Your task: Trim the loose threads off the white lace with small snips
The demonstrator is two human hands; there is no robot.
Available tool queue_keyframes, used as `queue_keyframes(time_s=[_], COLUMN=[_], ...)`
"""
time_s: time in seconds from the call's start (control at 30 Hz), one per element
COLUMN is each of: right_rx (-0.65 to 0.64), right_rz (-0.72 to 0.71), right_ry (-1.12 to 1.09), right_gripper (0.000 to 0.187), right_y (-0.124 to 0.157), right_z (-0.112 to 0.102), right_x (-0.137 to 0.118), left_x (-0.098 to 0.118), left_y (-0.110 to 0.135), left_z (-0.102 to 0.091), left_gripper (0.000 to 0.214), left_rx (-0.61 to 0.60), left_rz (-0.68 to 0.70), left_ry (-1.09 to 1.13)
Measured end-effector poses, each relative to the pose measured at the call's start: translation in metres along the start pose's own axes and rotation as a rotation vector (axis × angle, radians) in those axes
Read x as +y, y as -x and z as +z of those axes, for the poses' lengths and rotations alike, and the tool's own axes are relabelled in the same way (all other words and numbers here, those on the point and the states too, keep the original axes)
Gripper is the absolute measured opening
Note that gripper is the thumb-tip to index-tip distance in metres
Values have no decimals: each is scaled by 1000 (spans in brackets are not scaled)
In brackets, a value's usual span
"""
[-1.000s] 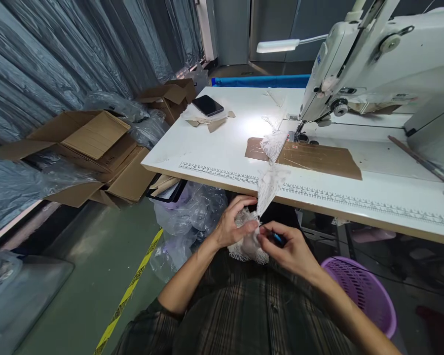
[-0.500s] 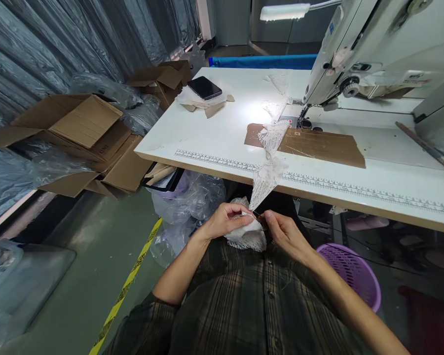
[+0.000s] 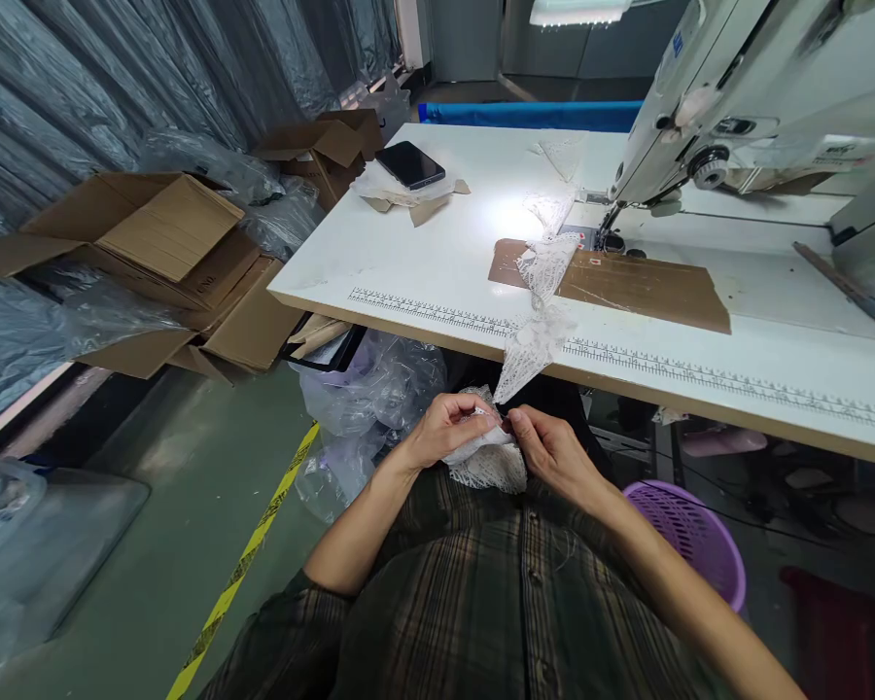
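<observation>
White lace is bunched in front of my shirt, below the table edge. My left hand pinches its upper edge between thumb and fingers. Close beside it on the right, my right hand is closed, thumb against fingers, on a thin dark tool. Its tip meets the lace at my left fingertips; most of it is hidden, so its kind is unclear. From there a chain of lace pieces runs up over the table edge and past the needle area of the white sewing machine.
A white table with a printed ruler carries a brown card strip and a phone on white material. Open cardboard boxes and plastic bags stand at left. A purple basket sits low at right.
My right hand has moved slightly left, bringing the dark tool closer to my left fingertips and the lace. The view has shifted a little.
</observation>
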State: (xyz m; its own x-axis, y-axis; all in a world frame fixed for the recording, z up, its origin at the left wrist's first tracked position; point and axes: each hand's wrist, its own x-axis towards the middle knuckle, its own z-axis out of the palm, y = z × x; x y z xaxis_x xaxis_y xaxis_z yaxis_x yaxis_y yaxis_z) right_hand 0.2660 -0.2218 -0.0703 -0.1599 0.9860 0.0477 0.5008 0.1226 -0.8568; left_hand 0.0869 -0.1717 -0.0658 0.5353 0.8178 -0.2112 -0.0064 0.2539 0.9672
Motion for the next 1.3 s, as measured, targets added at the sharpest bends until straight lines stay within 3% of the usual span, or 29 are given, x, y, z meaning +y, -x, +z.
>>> queue_keyframes(time_s=[0.17, 0.27, 0.4, 0.5, 0.6, 0.7, 0.87, 0.97, 1.07, 1.17, 1.23, 1.3], right_rx=[43, 59, -66, -125, -52, 62, 228, 338, 422, 396, 307, 199], right_rz=[3, 31, 75, 125, 159, 145, -55, -118, -7, 78, 60, 9], right_ry=[107, 21, -212, -188, -6, 116, 34, 44, 126, 82, -9, -94], right_gripper=[46, 44, 38, 35, 33, 27, 14, 14, 25, 21, 19, 23], right_y=[0, 1, 8, 15, 19, 19, 14, 11, 10, 11, 13, 16], right_z=[3, 5, 12, 17, 15, 5, -13, -17, -15, -11, -10, -8], right_x=[-1, 1, 10, 21, 31, 28, -1, -15, -19, -20, -22, -26], left_x=[1, 1, -8, -21, -30, -25, 0, 6, 1, -4, -4, -1], left_y=[1, 1, 0, -6, -15, -23, -24, -13, 4, 16, 17, 12], left_z=[1, 0, -3, -7, -11, -9, 8, 23, 34, 32, 22, 11], left_gripper=[28, 28, 30, 31, 34, 50, 20, 21, 18, 13, 15, 31], left_rx=[1, -11, -47, -42, 51, 126, 271, 163, -11, -142, -63, 124], left_rz=[-45, -22, -27, -1, 145, 286, 432, 550, 702, 799, 777, 674], left_ry=[19, 15, -35, -166, -410, -491, -549, -668, -738, -749, -708, -575])
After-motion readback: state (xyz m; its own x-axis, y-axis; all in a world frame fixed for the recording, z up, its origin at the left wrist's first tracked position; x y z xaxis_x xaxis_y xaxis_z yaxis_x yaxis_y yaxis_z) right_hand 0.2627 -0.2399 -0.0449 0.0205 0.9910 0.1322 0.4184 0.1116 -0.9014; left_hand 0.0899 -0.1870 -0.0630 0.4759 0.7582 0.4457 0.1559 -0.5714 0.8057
